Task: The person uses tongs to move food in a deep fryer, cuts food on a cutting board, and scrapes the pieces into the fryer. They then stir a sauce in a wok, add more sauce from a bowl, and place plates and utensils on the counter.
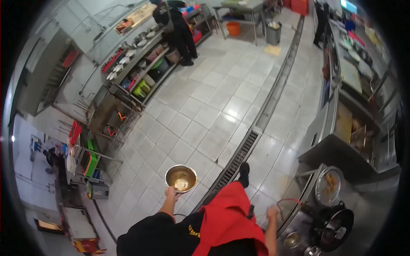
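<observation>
My left hand (171, 193) grips the near rim of a steel mixing bowl (174, 174), which is tilted so its inside shows. Orange-brown residue and a pale patch are visible in the bowl. On the other side of my red apron (226, 215), my right hand (272, 211) hangs with its fingers curled in, and nothing shows in it. Beside that hand runs a thin red hose (290, 199) along the stove counter. A round metal pan of fried food (329, 187) and a dark wok (335, 230) stand on the counter to my right.
A floor drain grate (239, 160) crosses the tiles ahead. A steel worktable and shelf (147, 68) line the left wall, with a person (177, 32) standing there. Another person (321, 21) stands far right. An orange bucket (233, 29) and grey bin (273, 34) are at the back.
</observation>
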`<control>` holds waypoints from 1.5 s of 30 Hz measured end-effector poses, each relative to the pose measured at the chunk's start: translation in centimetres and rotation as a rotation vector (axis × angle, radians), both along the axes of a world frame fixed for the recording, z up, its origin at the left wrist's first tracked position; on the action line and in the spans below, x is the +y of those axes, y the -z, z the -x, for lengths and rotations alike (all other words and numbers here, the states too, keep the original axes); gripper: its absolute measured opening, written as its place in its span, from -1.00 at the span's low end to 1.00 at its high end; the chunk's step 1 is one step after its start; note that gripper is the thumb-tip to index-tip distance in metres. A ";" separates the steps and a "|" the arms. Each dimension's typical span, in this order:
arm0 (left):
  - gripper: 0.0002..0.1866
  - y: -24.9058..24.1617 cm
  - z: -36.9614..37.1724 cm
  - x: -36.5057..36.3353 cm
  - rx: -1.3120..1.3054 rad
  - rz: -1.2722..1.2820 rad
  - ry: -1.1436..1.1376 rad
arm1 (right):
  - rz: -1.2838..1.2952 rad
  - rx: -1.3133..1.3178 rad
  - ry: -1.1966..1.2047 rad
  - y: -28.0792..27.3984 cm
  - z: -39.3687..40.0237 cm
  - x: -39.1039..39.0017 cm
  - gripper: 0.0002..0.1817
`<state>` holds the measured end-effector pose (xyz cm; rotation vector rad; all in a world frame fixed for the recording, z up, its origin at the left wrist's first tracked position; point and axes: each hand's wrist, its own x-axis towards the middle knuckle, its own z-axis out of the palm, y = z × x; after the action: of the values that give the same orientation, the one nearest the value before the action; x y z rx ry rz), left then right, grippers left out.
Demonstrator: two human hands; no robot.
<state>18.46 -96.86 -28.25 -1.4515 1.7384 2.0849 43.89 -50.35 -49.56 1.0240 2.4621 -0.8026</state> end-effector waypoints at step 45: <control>-0.72 15.0 70.1 51.6 -0.001 0.161 0.368 | 0.521 0.160 0.814 -1.9 51.4 46.0 -0.79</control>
<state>-51.66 -45.29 -43.22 -1.0586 2.0290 1.7919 -7.50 -4.40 -47.62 1.7859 1.7129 -1.7011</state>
